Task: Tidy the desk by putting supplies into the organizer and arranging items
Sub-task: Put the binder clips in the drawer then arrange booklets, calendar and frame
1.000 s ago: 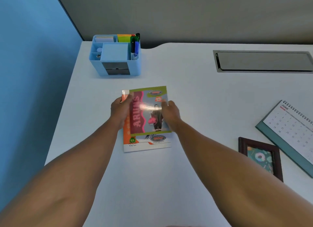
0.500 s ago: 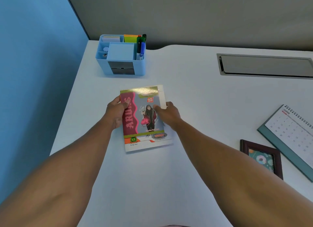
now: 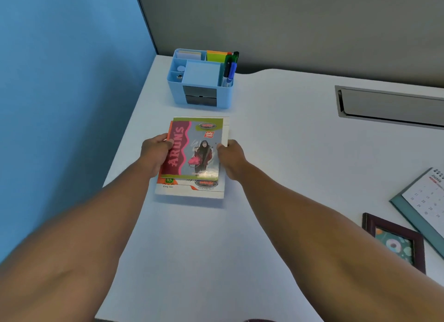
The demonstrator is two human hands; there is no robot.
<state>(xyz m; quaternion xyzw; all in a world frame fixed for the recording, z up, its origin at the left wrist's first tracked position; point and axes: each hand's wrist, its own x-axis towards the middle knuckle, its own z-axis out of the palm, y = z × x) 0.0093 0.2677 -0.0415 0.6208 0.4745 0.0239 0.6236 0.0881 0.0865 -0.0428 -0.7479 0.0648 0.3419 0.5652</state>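
Observation:
Two notebooks lie stacked on the white desk (image 3: 276, 153). The top notebook (image 3: 192, 151) has a pink and grey cover with "ARUNS" on it. Beneath it, a white and orange notebook (image 3: 189, 189) shows at the near and right edges. My left hand (image 3: 155, 151) grips the stack's left edge, thumb on the cover. My right hand (image 3: 231, 157) grips the right edge. A light blue organizer (image 3: 176, 91) stands just beyond the stack, holding sticky notes (image 3: 216, 56), markers (image 3: 229, 68) and small clips.
A blue partition wall (image 3: 67, 93) runs along the desk's left edge. A grey cable hatch (image 3: 389, 107) sits at the back right. A dark picture frame (image 3: 394, 242) and a desk calendar (image 3: 425, 201) lie at the right.
The top notebook has come down and back onto the lower one, now nearly squared with it. Both hands keep hold of the stack's sides, close to the organizer.

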